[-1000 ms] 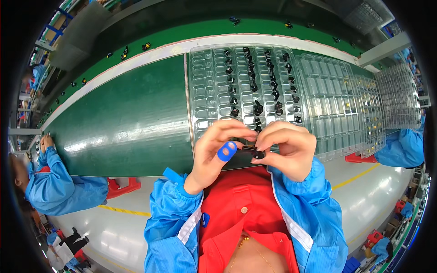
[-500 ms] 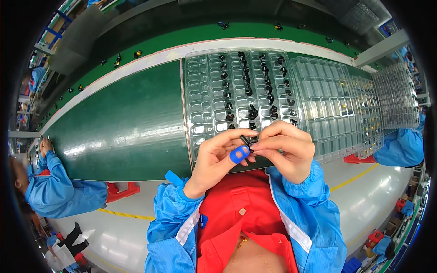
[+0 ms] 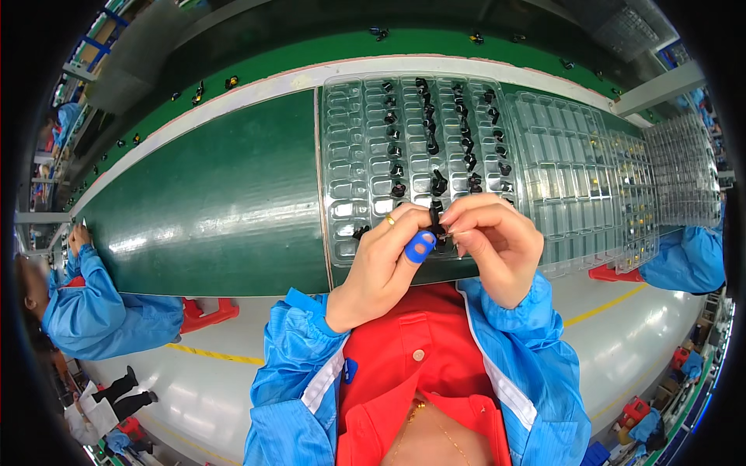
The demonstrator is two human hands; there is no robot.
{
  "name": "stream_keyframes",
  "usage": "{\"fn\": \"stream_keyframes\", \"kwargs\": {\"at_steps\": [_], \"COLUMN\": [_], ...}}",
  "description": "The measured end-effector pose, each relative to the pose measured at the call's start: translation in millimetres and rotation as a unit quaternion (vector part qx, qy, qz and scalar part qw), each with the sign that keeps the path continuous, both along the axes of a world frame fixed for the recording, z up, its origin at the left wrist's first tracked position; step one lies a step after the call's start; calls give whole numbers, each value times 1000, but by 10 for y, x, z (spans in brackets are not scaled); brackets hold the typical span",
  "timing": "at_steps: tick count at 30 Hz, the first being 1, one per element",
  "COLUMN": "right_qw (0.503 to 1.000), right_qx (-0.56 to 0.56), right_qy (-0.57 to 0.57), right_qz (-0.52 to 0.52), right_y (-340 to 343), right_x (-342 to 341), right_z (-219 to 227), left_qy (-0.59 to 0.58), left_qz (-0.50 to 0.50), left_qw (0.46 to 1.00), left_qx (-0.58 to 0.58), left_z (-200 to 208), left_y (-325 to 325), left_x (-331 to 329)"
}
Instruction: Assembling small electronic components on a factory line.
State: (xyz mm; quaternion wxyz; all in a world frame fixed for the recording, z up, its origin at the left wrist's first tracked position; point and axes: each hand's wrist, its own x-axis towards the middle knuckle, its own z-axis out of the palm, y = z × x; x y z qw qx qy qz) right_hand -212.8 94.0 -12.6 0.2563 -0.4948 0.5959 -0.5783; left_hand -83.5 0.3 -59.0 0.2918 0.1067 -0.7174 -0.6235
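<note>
Pinching a small black part (image 3: pixel 436 220) above the worktop (image 3: pixel 210 202), close to its near edge, the left hand (image 3: pixel 381 262) has its thumb and fingers closed on the piece from the left (a blue cover (image 3: pixel 420 246) sits on the thumb, a gold-coloured ring (image 3: pixel 390 220) on one finger). The right hand (image 3: pixel 503 247) grips from the other side, thumb and fingertips brought together on the same part; the exact spot they pinch is too small to make out. Beneath and beyond both hands lies a clear plastic tray (image 3: pixel 343 140), reaching toward the worktop's far edge, with black pieces (image 3: pixel 429 116) lined up in several columns. One more black piece (image 3: pixel 361 232) lies just left of the left hand, near the tray's near left corner. Toward the worktop's right end come a second clear tray (image 3: pixel 556 155) and a group of stacked trays (image 3: pixel 684 171). Past the far edge, dark parts (image 3: pixel 231 81) lie scattered on a green belt (image 3: pixel 311 53). A co-worker (image 3: pixel 116 314) in a blue jacket sits by the worktop's left end
</note>
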Motion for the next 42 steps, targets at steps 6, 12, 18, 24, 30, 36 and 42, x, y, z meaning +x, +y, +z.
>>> {"fn": "stream_keyframes", "kwargs": {"at_steps": [6,12,18,24,30,36,42], "right_qw": [986,961,937,940,920,909,923], "right_qx": [68,87,102,113,129,139,130], "right_qy": [-152,-263,-334,-323,-370,-392,-362], "right_qz": [-8,-4,-17,-5,22,15,16], "right_y": [-25,-48,-71,-91,-80,-94,-109], "right_x": [31,-12,-41,-81,-132,-96,-130], "right_z": [32,-18,-38,-90,-151,-151,-167], "left_qy": [-17,-21,-22,-8,-10,-25,-47], "left_qz": [61,86,82,78,79,96,43], "left_qw": [989,980,982,987,989,971,972], "left_qx": [-131,-177,-168,-143,-123,-219,-228], "left_z": [18,-19,-30,-67,-68,-72,-25], "left_y": [-15,5,0,-14,-14,-29,-76], "left_x": [-6,-27,-36,-61,-75,-64,-31]}}
